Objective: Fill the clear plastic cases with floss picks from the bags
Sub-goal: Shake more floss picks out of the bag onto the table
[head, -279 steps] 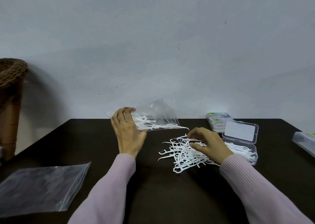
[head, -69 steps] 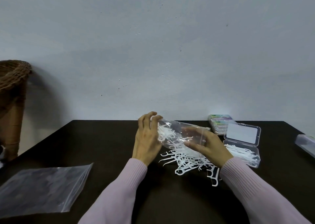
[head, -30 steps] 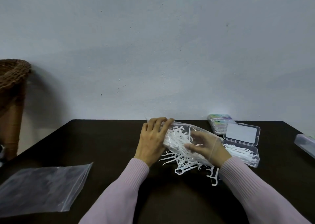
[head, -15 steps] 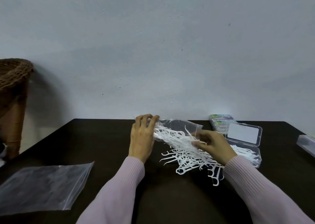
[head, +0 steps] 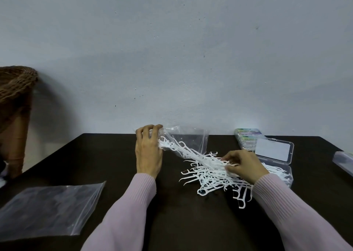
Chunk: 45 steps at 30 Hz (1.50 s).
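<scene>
Floss picks [head: 193,153] spill from the clear bag [head: 188,139] my left hand [head: 149,151] grips by its end, onto the heap [head: 214,174] on the dark table [head: 191,222]. My right hand [head: 243,166] pinches the trailing picks. Emptying step; next, I judge, a bunch goes into the open case [head: 286,174] beside it.

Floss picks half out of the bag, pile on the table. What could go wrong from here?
1. The right hand pinches a tangled bunch of floss picks trailing from the bag held by the left hand; hooked picks may drag out unevenly and scatter.
2. The loose pile sprawls on the dark table beside the open case, not in it; stray picks near the front could get swept off by a sleeve.
</scene>
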### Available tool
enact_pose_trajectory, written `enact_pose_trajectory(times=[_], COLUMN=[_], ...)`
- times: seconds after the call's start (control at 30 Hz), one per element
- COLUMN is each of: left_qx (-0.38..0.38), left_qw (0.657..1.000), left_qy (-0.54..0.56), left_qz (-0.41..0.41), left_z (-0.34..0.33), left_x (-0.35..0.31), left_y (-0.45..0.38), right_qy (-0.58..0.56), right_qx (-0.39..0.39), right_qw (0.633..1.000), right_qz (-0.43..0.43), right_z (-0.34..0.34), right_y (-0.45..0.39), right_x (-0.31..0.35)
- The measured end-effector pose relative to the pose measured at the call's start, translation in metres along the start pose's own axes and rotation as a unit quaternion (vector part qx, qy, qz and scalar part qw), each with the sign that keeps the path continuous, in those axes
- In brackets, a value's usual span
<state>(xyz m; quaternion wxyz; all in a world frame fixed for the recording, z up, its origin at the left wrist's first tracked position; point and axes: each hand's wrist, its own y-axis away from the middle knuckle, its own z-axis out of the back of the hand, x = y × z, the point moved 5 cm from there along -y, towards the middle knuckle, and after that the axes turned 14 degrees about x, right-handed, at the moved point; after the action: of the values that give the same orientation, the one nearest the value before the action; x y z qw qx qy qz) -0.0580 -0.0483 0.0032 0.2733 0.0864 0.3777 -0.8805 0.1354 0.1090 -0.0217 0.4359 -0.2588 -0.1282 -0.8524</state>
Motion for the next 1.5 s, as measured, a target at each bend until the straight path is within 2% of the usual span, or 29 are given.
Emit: enact_pose_trajectory(times=[0.23, 0.47, 0.73, 1.1, 1.5], left_qx=[-0.024, -0.050, -0.075, -0.089, -0.097], left_qw=[0.999, 0.996, 0.994, 0.983, 0.975], left_qy=[0.017, 0.054, 0.072, 0.134, 0.154], left_qz=[0.022, 0.042, 0.033, 0.085, 0.127], left_z=[0.004, 0.010, 0.017, 0.024, 0.027], left_x=[0.007, 0.008, 0.000, 0.005, 0.016], left_y=[-0.002, -0.004, -0.003, -0.004, -0.006], right_qy=[0.027, 0.017, 0.144, 0.078, 0.115], right_qx=[-0.002, 0.011, -0.010, -0.070, 0.002], right_qw=[1.000, 0.996, 0.988, 0.992, 0.992], right_qz=[0.001, 0.082, 0.052, 0.077, 0.058], right_z=[-0.002, -0.011, -0.027, -0.010, -0.018], right_y=[-0.001, 0.001, -0.002, -0.002, -0.003], right_x=[-0.001, 0.013, 0.023, 0.019, 0.016])
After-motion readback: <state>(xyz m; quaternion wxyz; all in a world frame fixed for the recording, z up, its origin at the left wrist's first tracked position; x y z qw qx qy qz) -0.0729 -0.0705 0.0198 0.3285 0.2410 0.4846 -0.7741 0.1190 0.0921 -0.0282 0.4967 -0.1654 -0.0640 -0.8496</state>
